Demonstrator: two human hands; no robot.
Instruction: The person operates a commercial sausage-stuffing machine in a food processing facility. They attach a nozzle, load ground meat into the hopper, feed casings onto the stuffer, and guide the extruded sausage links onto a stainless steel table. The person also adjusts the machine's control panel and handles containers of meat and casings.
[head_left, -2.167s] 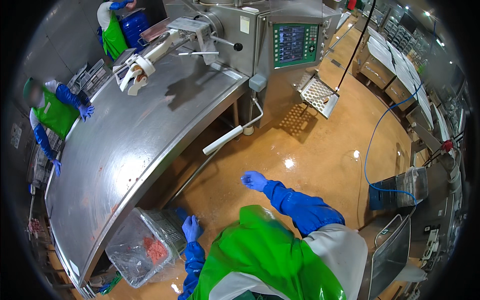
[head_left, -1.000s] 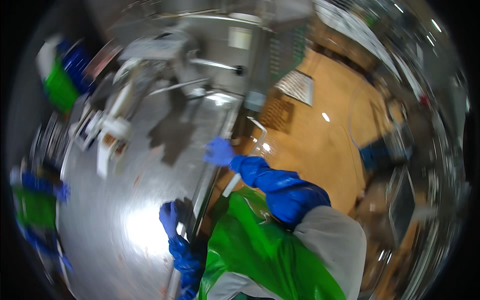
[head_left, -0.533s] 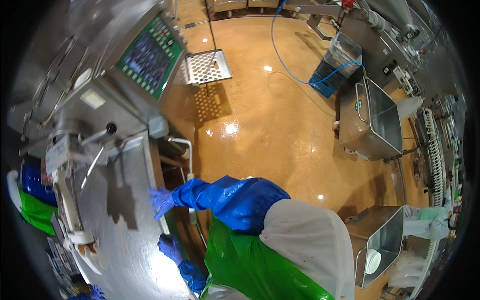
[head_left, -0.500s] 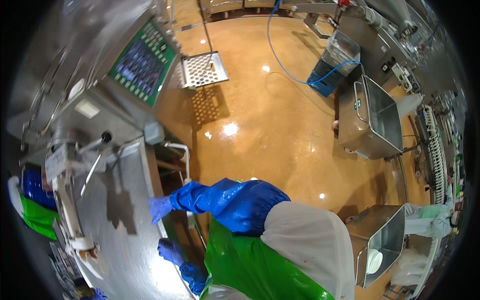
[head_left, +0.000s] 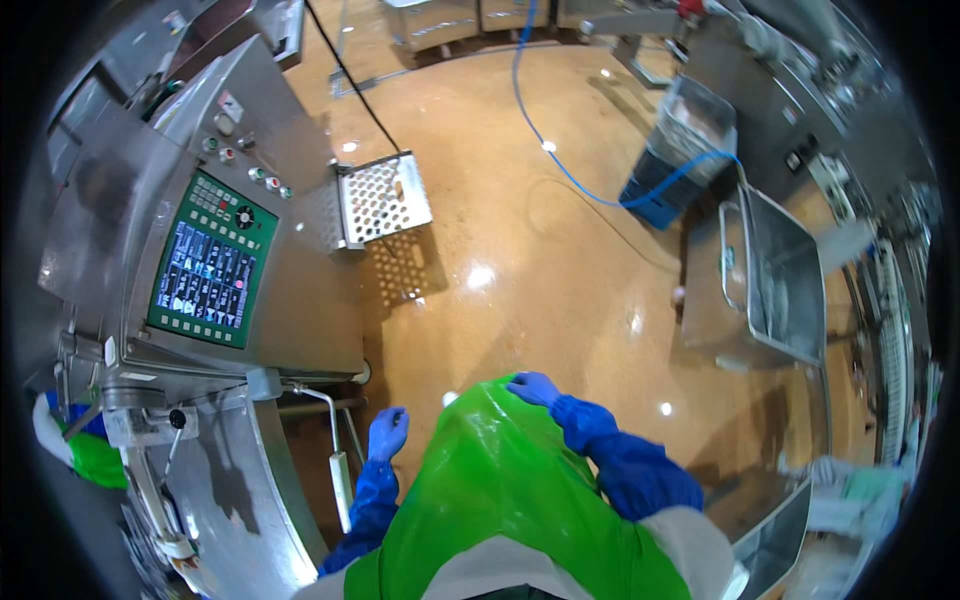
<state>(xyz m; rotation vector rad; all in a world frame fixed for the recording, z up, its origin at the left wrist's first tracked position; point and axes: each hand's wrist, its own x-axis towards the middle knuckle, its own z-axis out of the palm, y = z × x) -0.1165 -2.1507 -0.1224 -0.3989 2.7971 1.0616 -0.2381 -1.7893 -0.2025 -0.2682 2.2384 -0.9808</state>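
Both my hands wear blue gloves and blue sleeves, and I see nothing held in either. My left hand point(head_left: 388, 433) hangs to the right of the steel table point(head_left: 235, 480), apart from it, its fingers loosely bent. Over the upper edge of my green apron point(head_left: 480, 455) is my right hand point(head_left: 533, 388), with its fingers stretched out; whether it touches the apron I cannot tell. A white-gripped metal bar point(head_left: 340, 480) stands between the table and my left arm.
A steel machine with a lit control panel point(head_left: 208, 265) stands left. Beyond it hangs a perforated metal step point(head_left: 385, 200). To the right are stacked crates point(head_left: 680, 150), a blue hose point(head_left: 570, 175) and a steel tub cart point(head_left: 710, 285). A green-aproned person point(head_left: 95, 455) is far left.
Both hands have left the steel table's edge. My right hand has moved right, to the front of my apron; my left is beside my body. The view has turned, bringing the control panel fully in.
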